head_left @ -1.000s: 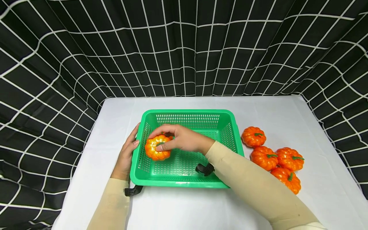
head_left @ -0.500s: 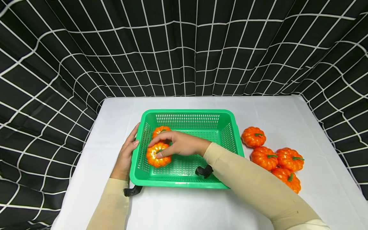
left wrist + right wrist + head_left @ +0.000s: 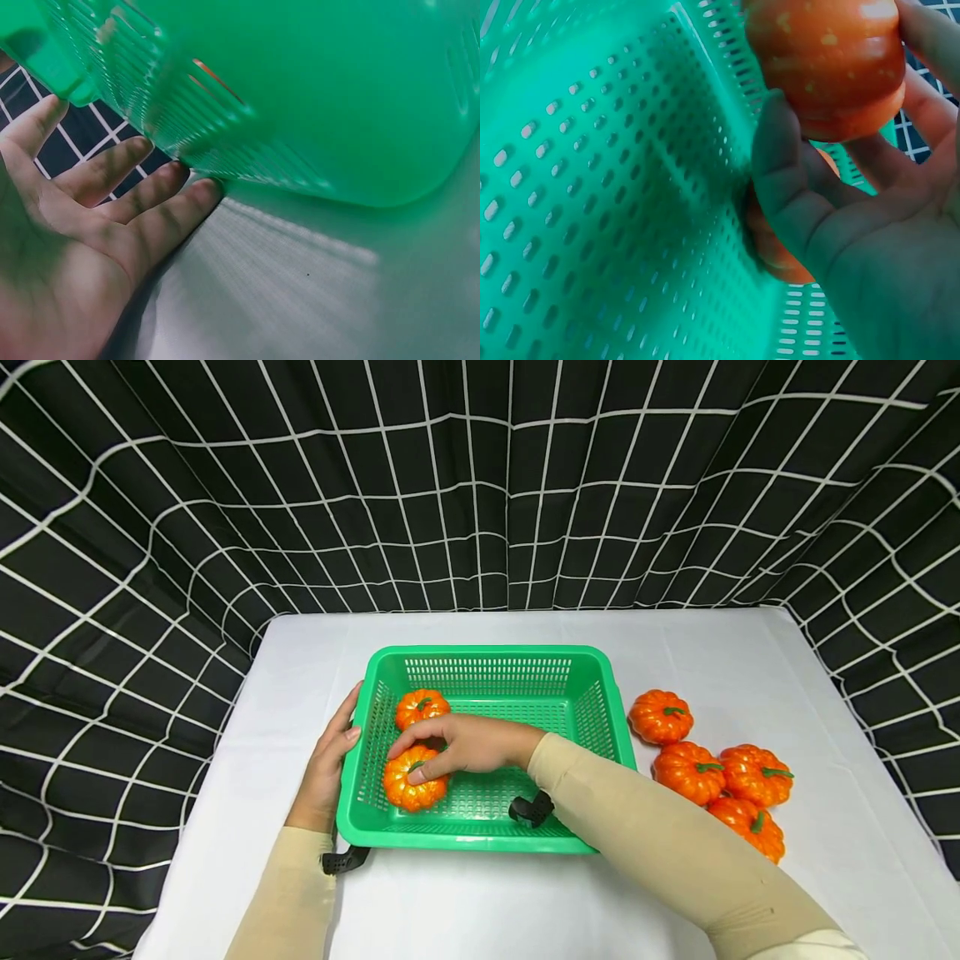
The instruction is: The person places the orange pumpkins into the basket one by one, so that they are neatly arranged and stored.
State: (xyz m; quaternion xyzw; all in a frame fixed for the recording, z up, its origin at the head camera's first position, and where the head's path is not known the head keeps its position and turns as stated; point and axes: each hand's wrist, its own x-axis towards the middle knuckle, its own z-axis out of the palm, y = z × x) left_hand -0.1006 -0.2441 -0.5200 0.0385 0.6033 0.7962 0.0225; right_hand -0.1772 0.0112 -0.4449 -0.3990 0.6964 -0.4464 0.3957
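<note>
In the head view my right hand point(image 3: 480, 745) grips a small orange pumpkin point(image 3: 405, 792) with a green stem, inside the left part of a green plastic basket point(image 3: 480, 842). The right wrist view shows fingers and thumb around this pumpkin point(image 3: 832, 67), held above the basket floor. A second pumpkin point(image 3: 418, 706) lies behind it in the basket's back left corner, partly covered by the hand in the right wrist view. My left hand point(image 3: 324, 777) rests against the basket's left outer side, its fingers extended and fingertips at the perforated wall point(image 3: 202, 127).
Several more orange pumpkins point(image 3: 688, 774) lie grouped on the white tablecloth point(image 3: 712, 660) to the right of the basket. Black curtains with a white grid point(image 3: 480, 485) stand behind and at both sides. A black wrist strap mount point(image 3: 531, 810) hangs under the right wrist.
My right hand has moved the pumpkin toward the front of the basket, bringing the pumpkin behind it into view. My left hand has stayed at the basket's left side.
</note>
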